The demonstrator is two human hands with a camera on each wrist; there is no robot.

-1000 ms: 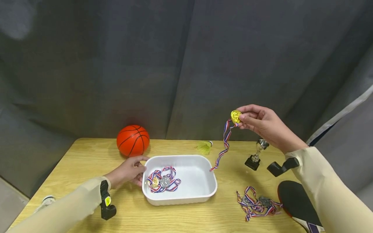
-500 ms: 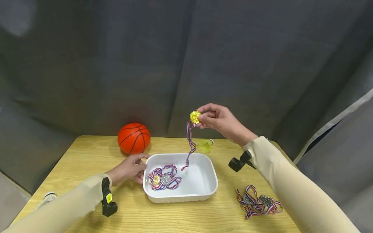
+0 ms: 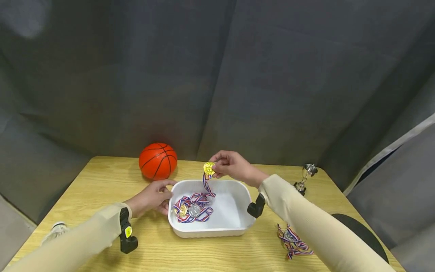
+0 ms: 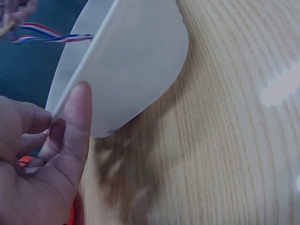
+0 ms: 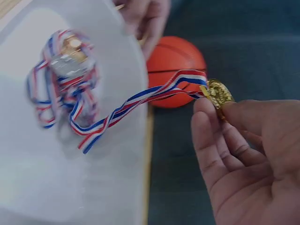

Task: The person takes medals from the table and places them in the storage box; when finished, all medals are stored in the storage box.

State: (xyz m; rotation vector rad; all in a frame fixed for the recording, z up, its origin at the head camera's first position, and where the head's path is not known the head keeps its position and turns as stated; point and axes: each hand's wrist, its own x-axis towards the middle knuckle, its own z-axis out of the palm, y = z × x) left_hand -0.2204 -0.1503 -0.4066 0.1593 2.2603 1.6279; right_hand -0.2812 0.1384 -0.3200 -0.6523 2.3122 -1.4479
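Note:
A gold medal (image 3: 209, 168) on a red, white and blue ribbon is pinched between the thumb and fingers of my right hand (image 3: 234, 166), above the back rim of a white plastic tub (image 3: 234, 204). The ribbon hangs down into the tub, its lower end by the medals inside. In the left part of the tub lie a silver medal (image 3: 194, 210) and another gold medal (image 3: 182, 210) with tangled ribbons. My left hand (image 4: 51, 154) grips the tub's left rim, thumb and fingers on either side of the wall.
Behind my left hand sits a small orange basketball (image 3: 158, 161). A silver trophy cup (image 3: 308, 172) stands at the back right. More ribboned medals (image 3: 293, 241) lie right of the tub, near a partly hidden black paddle (image 3: 360, 230). A white shuttlecock (image 3: 56, 229) is at the left.
My right hand has carried the gold medal leftward from beyond the tub's right side, then lowered it, so its ribbon now reaches into the tub. The left hand has stayed on the rim.

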